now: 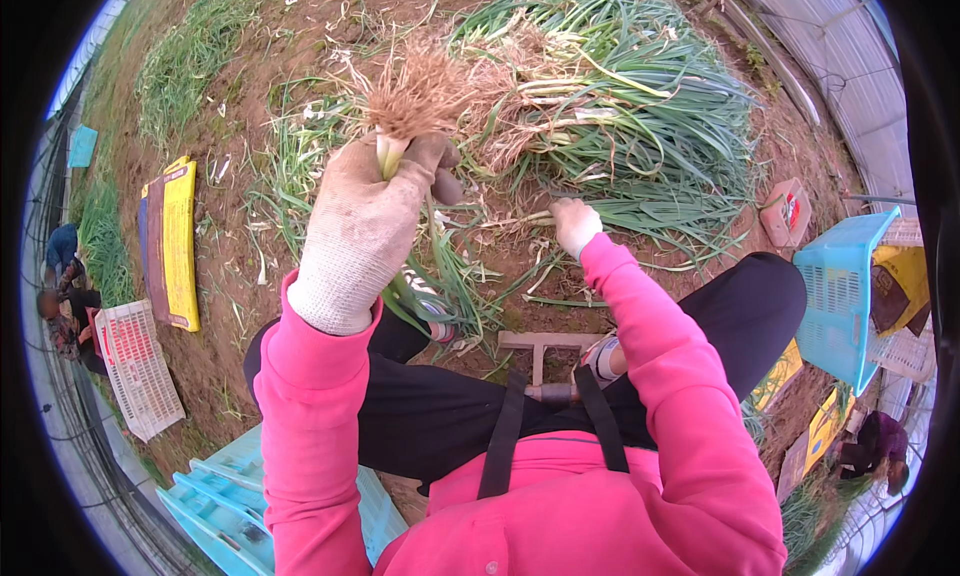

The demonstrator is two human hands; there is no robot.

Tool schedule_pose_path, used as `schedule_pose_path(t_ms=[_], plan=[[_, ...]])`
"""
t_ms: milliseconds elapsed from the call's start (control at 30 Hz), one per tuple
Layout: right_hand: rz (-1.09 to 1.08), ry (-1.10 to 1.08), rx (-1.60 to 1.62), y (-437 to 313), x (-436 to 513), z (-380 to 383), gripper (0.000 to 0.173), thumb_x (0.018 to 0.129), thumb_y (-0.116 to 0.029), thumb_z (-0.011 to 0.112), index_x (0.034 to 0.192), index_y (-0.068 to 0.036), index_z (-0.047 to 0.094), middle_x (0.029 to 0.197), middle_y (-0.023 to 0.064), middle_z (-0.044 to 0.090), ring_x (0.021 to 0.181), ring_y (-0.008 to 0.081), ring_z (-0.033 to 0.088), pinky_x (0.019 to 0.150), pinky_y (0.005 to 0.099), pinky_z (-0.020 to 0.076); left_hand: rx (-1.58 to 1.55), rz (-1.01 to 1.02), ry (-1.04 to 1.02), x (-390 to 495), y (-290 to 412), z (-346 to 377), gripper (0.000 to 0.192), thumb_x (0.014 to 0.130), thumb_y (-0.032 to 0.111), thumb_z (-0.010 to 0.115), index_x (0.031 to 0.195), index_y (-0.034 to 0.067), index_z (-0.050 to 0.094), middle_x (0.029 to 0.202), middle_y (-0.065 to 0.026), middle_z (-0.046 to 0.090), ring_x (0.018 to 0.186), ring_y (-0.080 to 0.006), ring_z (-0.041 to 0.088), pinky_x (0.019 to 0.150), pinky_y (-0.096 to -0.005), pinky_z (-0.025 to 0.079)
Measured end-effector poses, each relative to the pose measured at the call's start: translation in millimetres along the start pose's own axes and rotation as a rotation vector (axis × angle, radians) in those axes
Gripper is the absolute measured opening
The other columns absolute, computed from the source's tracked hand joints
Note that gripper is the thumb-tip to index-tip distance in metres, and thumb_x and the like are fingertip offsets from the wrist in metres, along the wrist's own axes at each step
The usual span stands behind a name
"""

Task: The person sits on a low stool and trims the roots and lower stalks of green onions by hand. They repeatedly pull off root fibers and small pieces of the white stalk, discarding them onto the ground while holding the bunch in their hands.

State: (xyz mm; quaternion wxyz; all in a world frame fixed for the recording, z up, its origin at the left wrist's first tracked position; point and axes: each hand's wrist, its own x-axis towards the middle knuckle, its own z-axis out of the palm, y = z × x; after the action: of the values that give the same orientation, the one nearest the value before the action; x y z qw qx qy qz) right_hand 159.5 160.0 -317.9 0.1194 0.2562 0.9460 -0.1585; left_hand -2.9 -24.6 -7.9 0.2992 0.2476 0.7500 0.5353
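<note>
My left hand (pixel 360 216), in a soiled knitted work glove, is raised before me and closed around a bunch of green onions (pixel 390 152). The bunch's brown roots point away from me, and its green leaves hang below the fist. Lower and to the right, my right hand (pixel 576 225), also gloved, reaches to the pale stems of green onions on the ground; its fingertips touch them, but whether they grip is not plain. Beyond it lies a large heap of green onions (pixel 645 118), roots to the left and leaves to the right.
Blue plastic crates (pixel 832 291) stand at the right, others (pixel 225 501) at the lower left. A white crate (pixel 139 366) and folded yellow sacks (pixel 180 246) lie left. A pink-white container (pixel 786 212) sits right of the heap. Co-workers (pixel 71 313) are at both far edges.
</note>
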Motion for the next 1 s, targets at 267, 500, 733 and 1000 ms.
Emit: schedule_pose_path(t_ms=[267, 500, 733, 1000], plan=[[-0.039, -0.112, -0.297, -17, 18, 51, 0.02, 0.085, -0.014, 0.057, 0.099, -0.011, 0.071, 0.101, 0.0068, 0.067, 0.103, 0.0253, 0.064, 0.089, 0.0426, 0.0463, -0.166, -0.118, -0.046, 7, 6, 7, 0.028, 0.098, 0.03, 0.059, 0.093, 0.003, 0.057, 0.064, 0.0038, 0.045, 0.053, -0.0058, 0.042, 0.048, -0.0223, 0.033], [0.099, -0.096, 0.027, -43, 28, -53, 0.016, 0.085, -0.019, 0.061, 0.091, -0.013, 0.074, 0.085, 0.0071, 0.069, 0.08, 0.027, 0.069, 0.072, 0.0401, 0.0528, -0.099, -0.205, 0.037, 10, 16, 7, 0.022, 0.094, 0.023, 0.062, 0.093, 0.001, 0.064, 0.065, -0.0013, 0.06, 0.054, -0.0058, 0.046, 0.05, -0.0232, 0.036], [-0.132, 0.032, 1.028, -64, 4, -243, 0.033, 0.082, -0.024, 0.075, 0.101, 0.002, 0.07, 0.082, 0.0087, 0.072, 0.074, 0.0147, 0.068, 0.068, 0.0287, 0.0536, -0.082, -0.164, -0.073, 9, 15, 12, 0.02, 0.09, 0.016, 0.065, 0.1, 0.0, 0.064, 0.074, -0.0053, 0.068, 0.048, -0.0034, 0.041, 0.044, -0.0212, 0.029], [-0.235, 0.221, 1.294, -107, -39, -293, 0.028, 0.084, -0.021, 0.074, 0.099, 0.003, 0.069, 0.08, 0.0069, 0.07, 0.069, 0.0102, 0.064, 0.065, 0.0243, 0.0525, -0.105, -0.053, -0.038, 2, 3, 17, 0.032, 0.078, 0.002, 0.073, 0.107, -0.003, 0.062, 0.085, -0.0067, 0.068, 0.069, -0.0103, 0.063, 0.058, -0.0227, 0.05]])
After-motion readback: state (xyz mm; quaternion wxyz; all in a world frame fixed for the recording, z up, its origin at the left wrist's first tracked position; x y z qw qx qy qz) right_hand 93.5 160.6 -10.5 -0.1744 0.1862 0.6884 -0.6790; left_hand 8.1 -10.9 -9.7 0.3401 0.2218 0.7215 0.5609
